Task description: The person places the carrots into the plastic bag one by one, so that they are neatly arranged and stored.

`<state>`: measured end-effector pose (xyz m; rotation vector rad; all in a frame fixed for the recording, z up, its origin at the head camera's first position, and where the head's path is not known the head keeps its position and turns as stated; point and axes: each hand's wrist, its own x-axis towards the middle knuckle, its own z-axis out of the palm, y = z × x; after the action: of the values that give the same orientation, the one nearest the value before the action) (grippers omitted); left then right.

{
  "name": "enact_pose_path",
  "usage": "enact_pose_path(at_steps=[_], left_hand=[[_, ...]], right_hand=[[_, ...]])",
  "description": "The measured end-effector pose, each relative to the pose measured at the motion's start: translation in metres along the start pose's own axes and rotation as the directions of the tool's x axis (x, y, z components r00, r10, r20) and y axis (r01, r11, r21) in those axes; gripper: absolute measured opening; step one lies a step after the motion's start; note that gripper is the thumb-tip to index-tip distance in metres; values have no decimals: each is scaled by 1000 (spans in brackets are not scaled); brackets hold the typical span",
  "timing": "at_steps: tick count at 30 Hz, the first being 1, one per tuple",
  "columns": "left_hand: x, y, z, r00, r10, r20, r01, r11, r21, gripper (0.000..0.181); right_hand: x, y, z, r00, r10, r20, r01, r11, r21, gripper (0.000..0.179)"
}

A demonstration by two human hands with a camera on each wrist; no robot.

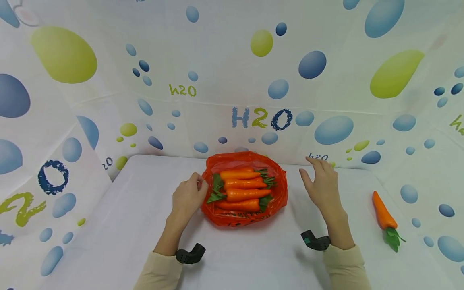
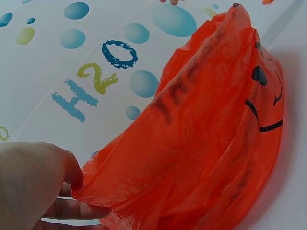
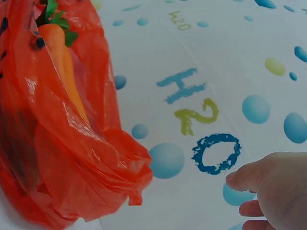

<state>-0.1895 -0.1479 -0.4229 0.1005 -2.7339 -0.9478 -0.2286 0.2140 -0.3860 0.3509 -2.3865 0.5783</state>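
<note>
A red plastic bag (image 1: 246,220) with dark print lies mouth-up in the middle of the white table, its rim spread wide. Several orange carrots (image 1: 248,195) with green tops lie side by side inside it. My left hand (image 1: 189,195) pinches the bag's left rim between thumb and fingers; in the left wrist view the hand (image 2: 38,184) holds the film at its edge. To the right of the bag, my right hand (image 1: 322,183) hovers with thumb and fingers apart and nothing in them. The right wrist view shows that hand (image 3: 278,187) apart from the bag (image 3: 91,177).
A single carrot (image 1: 384,213) with a leafy top lies on the right side of the table (image 1: 253,257). Behind the table and at both sides hangs a white curtain (image 1: 217,48) printed with blue and green drops. Each wrist wears a dark camera mount (image 1: 191,254).
</note>
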Motion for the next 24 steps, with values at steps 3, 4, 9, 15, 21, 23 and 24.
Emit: enact_pose_path(at_steps=[3, 4, 9, 15, 21, 23, 24], left_hand=[[0, 0, 1, 1000, 1, -5, -1, 1000, 5, 21], [0, -1, 1, 1000, 1, -5, -1, 1000, 5, 21], [-1, -1, 0, 1000, 1, 3, -1, 1000, -1, 21], [-1, -1, 0, 1000, -9, 12, 9, 1000, 0, 22], [0, -1, 1, 1000, -12, 18, 12, 1000, 1, 22], [0, -1, 1, 1000, -14, 18, 14, 1000, 0, 22], [0, 0, 1, 1000, -14, 18, 14, 1000, -1, 22]], right_hand=[[0, 4, -4, 1000, 15, -13, -15, 1000, 1, 41], [0, 6, -5, 1000, 25, -15, -25, 1000, 2, 41], [0, 14, -12, 996, 89, -21, -89, 996, 7, 42], [1, 21, -22, 982, 188, -2, -188, 982, 13, 43], [0, 27, -32, 960, 280, 26, -281, 959, 22, 46], [0, 31, -34, 953, 302, 24, -302, 953, 21, 47], [-1, 33, -36, 950, 313, 23, -313, 950, 21, 47]])
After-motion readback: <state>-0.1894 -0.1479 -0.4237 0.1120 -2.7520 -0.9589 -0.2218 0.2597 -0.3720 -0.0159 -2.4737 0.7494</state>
